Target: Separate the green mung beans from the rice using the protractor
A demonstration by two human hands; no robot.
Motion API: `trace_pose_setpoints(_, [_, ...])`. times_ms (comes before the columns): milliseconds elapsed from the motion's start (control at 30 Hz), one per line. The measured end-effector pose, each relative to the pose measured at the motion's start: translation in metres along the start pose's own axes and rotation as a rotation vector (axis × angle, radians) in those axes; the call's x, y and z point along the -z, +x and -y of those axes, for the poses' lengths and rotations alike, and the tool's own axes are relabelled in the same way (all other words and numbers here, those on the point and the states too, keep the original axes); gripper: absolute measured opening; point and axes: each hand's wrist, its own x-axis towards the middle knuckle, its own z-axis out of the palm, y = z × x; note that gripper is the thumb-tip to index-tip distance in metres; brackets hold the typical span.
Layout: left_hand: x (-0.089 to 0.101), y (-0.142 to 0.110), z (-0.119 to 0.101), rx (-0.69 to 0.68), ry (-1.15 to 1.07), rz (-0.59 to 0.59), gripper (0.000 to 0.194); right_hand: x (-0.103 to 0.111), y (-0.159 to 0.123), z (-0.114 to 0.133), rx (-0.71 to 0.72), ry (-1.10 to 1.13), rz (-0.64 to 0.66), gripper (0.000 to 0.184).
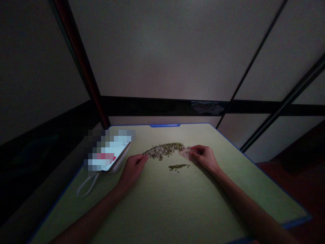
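A long pile of small green beans [165, 149], with whitish patches among them, lies across the middle of the table. My left hand [133, 167] is closed, its thumb and fingertips pressed together at the pile's left end. Whatever is between them is too small to tell. At the opposite end, my right hand [204, 157] pinches a see-through plastic piece [185, 152] with faint pinkish marks. The plastic touches the pile's right end; whether it runs on under the beans I cannot tell. A smaller strip of loose green beans [177, 167] lies nearer to me, between the hands.
The light wooden table [162, 206] has a blue edge and a blue handle-like strip [165, 125] at the back. Left of my left hand leans a lit phone [114, 152], partly blurred out, with a white strap loop [87, 185]. Pale cabinet panels [157, 51] stand behind.
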Motion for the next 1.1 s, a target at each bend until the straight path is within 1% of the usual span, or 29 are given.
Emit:
trace_pose_setpoints(133, [0.000,0.000,0.001,-0.007,-0.015,0.003,0.034,-0.003,-0.011,0.008,-0.003,-0.057,0.001,0.023])
trace_pose_setpoints(333, [0.000,0.000,0.002,-0.012,-0.047,0.015,0.033,-0.010,-0.025,0.015,-0.025,-0.144,0.002,0.022])
trace_pose_setpoints(500, [0.001,-0.001,0.000,-0.023,-0.056,0.013,0.034,-0.018,-0.033,0.022,-0.036,-0.175,0.008,0.021])
trace_pose_setpoints(633, [0.001,-0.001,-0.002,-0.026,-0.059,0.006,0.033,-0.025,-0.039,0.029,-0.032,-0.182,0.007,0.021])
trace_pose_setpoints(867, [0.003,-0.002,-0.003,-0.026,-0.062,0.012,0.034,-0.035,-0.043,0.034,-0.014,-0.167,0.047,0.018])
trace_pose_setpoints(1100, [0.003,-0.002,-0.001,-0.027,-0.067,0.019,0.034,-0.037,-0.042,0.036,0.022,-0.102,0.101,0.020])
